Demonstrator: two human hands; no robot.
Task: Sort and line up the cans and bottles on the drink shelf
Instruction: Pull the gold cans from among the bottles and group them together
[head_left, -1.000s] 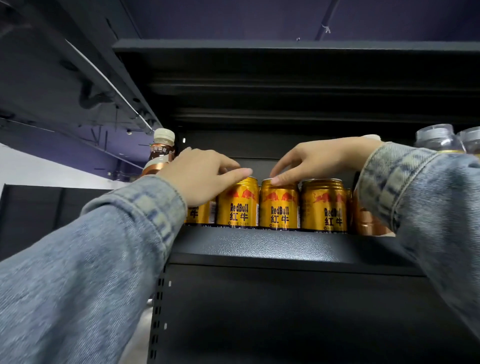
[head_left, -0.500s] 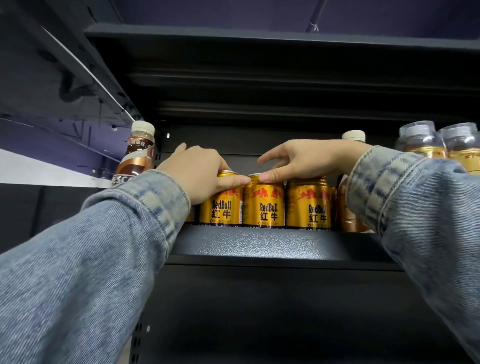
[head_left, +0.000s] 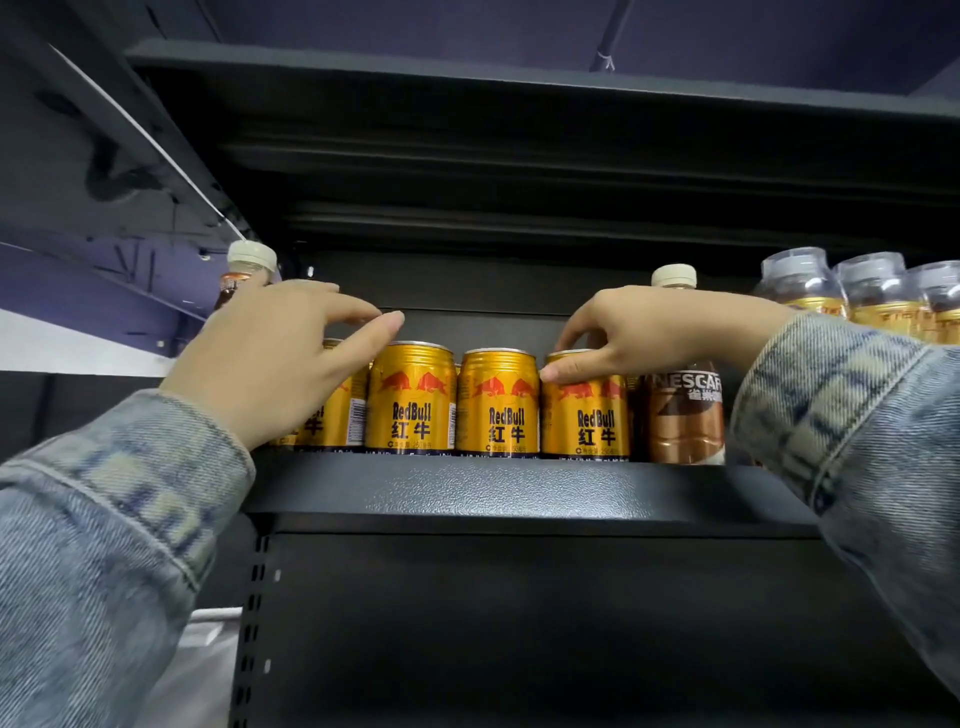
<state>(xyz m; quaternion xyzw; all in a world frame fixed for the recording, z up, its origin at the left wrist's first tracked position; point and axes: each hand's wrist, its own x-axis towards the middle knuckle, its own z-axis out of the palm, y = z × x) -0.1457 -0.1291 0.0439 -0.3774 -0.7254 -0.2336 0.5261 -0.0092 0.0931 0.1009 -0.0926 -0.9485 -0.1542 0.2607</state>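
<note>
Several gold Red Bull cans stand in a row at the front of the black shelf (head_left: 519, 493). My left hand (head_left: 275, 364) hovers with spread fingers in front of the leftmost can (head_left: 337, 410), its thumb above the second can (head_left: 410, 400), holding nothing. The third can (head_left: 498, 405) stands untouched. My right hand (head_left: 639, 332) pinches the top of the rightmost can (head_left: 587, 421), thumb on its front and fingers over the rim. A brown Nescafe bottle (head_left: 683, 415) stands right next to that can.
Another brown bottle with a cream cap (head_left: 249, 265) stands at the shelf's left end behind my left hand. Clear-capped bottles with gold labels (head_left: 800, 286) fill the far right. A black shelf board (head_left: 519, 104) hangs closely overhead.
My hands have moved apart from the middle cans. The right hand went right onto the rightmost can. The left hand lifted off its can and spread open.
</note>
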